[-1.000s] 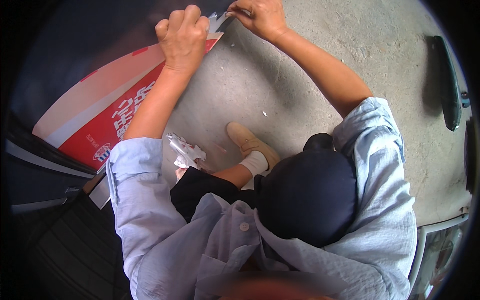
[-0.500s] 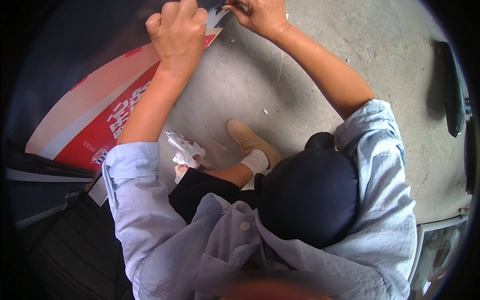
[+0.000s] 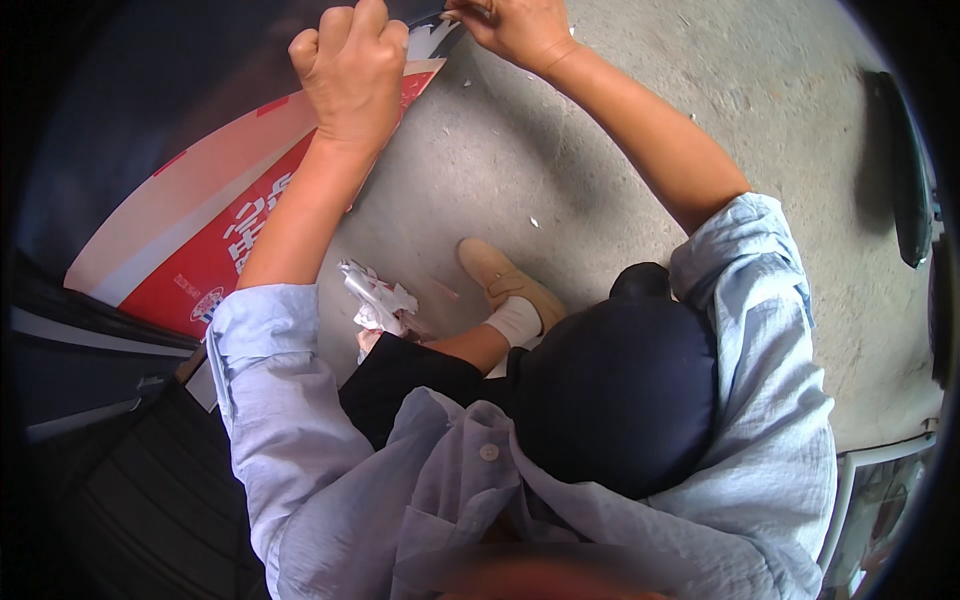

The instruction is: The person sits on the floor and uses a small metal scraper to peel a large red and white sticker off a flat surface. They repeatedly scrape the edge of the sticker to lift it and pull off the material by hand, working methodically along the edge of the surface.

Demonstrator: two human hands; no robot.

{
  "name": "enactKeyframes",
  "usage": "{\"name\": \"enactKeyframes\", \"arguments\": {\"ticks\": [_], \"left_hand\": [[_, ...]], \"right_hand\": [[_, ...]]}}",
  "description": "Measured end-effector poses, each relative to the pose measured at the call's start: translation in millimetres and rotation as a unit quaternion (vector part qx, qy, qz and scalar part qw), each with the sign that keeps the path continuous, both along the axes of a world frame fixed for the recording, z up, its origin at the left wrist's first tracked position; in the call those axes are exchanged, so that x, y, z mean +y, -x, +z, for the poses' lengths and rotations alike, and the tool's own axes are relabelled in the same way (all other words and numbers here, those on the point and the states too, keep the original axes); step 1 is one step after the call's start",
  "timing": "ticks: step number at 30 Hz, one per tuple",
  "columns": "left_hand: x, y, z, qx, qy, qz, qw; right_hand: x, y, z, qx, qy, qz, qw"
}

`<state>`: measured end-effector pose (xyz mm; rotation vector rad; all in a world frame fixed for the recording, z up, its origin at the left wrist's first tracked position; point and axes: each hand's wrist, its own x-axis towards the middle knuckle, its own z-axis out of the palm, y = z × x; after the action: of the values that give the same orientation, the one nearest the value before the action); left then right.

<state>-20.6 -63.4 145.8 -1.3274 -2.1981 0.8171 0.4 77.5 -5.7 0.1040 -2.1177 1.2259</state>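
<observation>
the left hand (image 3: 352,75) is curled nearly into a fist, knuckles up, over the upper end of the red sheet (image 3: 175,283); its fingertips are hidden, so i cannot tell what it grips. the sheet lies along the dark panel (image 3: 150,110), at the left. the right hand (image 3: 520,32) has thumb and fingers drawn together beside a torn pale strip (image 3: 428,40); whether they grip it, i cannot tell. crumpled film (image 3: 375,300) lies on the floor (image 3: 640,60) near a tan shoe (image 3: 490,270).
</observation>
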Motion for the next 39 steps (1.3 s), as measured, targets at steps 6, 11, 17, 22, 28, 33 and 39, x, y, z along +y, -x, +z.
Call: {"name": "enactKeyframes", "arguments": {"ticks": [6,11,17,22,28,33,39], "left_hand": [[-9,3,-13,0.021,0.035,-0.012,0.999],[-10,5,-11,-0.009,0.042,0.001,0.999],[-1,-7,-4,-0.042,0.046,0.016,0.998],[21,2,-7,-0.028,0.040,-0.011,0.999],[30,12,-9,-0.036,0.071,-0.016,0.997],[33,12,-7,-0.049,0.089,-0.024,0.994],[29,12,-14,-0.060,0.094,-0.032,0.993]], "right_hand": [[-15,-6,-11,-0.024,-0.003,-0.022,0.999],[-16,-3,-15,-0.040,-0.011,0.009,0.999],[-13,-16,-22,-0.055,0.057,0.020,0.997],[-3,-11,-21,-0.076,0.064,-0.007,0.995],[2,0,-23,-0.047,0.024,-0.027,0.998],[-3,-1,-26,-0.046,0.024,-0.022,0.998],[-6,-5,-32,-0.069,0.016,-0.009,0.997]]}}
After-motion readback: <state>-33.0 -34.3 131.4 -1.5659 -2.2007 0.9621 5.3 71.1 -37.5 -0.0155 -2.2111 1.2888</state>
